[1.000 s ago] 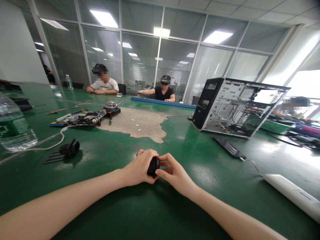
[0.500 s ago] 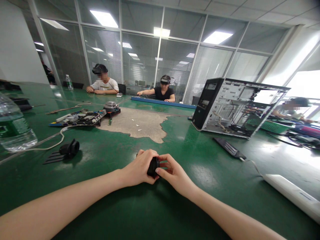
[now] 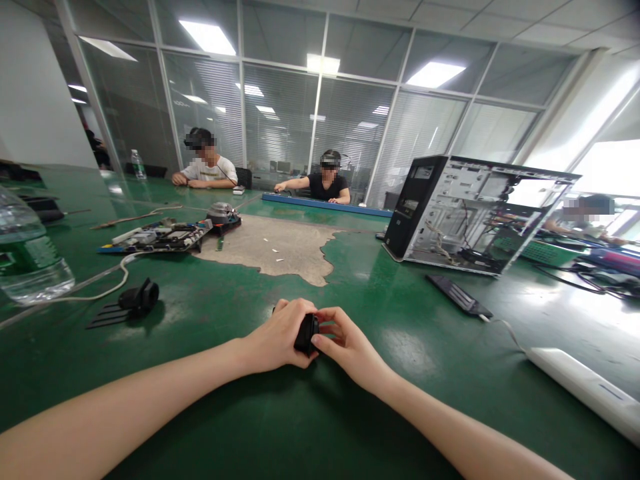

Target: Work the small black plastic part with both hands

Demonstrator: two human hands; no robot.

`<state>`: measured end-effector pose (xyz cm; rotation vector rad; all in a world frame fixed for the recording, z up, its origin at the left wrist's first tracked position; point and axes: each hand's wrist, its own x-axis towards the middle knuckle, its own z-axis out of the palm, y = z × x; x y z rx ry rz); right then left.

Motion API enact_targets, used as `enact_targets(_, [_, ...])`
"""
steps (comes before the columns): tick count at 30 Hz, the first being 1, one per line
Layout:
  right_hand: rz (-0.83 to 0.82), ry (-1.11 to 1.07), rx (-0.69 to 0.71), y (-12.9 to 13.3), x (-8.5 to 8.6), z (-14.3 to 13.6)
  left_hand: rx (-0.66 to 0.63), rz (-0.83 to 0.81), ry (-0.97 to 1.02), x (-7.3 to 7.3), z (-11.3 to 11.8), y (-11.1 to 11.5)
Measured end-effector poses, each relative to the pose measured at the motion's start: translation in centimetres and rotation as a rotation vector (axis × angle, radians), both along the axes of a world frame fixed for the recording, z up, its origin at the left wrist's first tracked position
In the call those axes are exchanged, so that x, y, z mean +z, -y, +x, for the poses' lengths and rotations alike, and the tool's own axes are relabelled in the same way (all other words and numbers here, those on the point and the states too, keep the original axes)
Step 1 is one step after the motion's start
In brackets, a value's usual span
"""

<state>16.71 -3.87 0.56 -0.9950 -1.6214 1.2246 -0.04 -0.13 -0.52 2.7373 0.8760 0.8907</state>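
Close in front of me, a small black boxy object (image 3: 305, 335) is held between both hands just over the green tabletop (image 3: 320, 407). My left hand (image 3: 280, 337) wraps round it from the left and hides most of it, so its exact kind does not show. At its right end, my right hand (image 3: 350, 347) has thumb and fingertips closed on the edge. Off to the left lies a black piece with strap-like prongs (image 3: 140, 298).
Left stand a water bottle (image 3: 33, 260) and a circuit board (image 3: 160, 235) with a cooler (image 3: 223, 215). An open computer case (image 3: 470, 217) stands right, beyond a dark slotted device (image 3: 457, 295) cabled to a white power bank (image 3: 585, 383). People (image 3: 327, 183) sit across the table.
My right fingertips shift very slightly at the black object's end. Both hands otherwise keep their place and grip.
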Motion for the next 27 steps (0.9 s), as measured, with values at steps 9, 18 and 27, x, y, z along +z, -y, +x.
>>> enact_targets(9, [0.008,-0.057,0.077,0.18,-0.12,0.09,0.007,-0.008,-0.007,0.02,-0.04,-0.05])
enact_targets(18, [0.011,0.014,0.01,-0.21,-0.19,0.12,0.003,-0.002,-0.011,0.02,-0.05,0.0])
enact_targets(27, [0.098,0.012,0.033,0.55,0.12,0.03,-0.003,-0.007,-0.004,0.03,-0.07,-0.01])
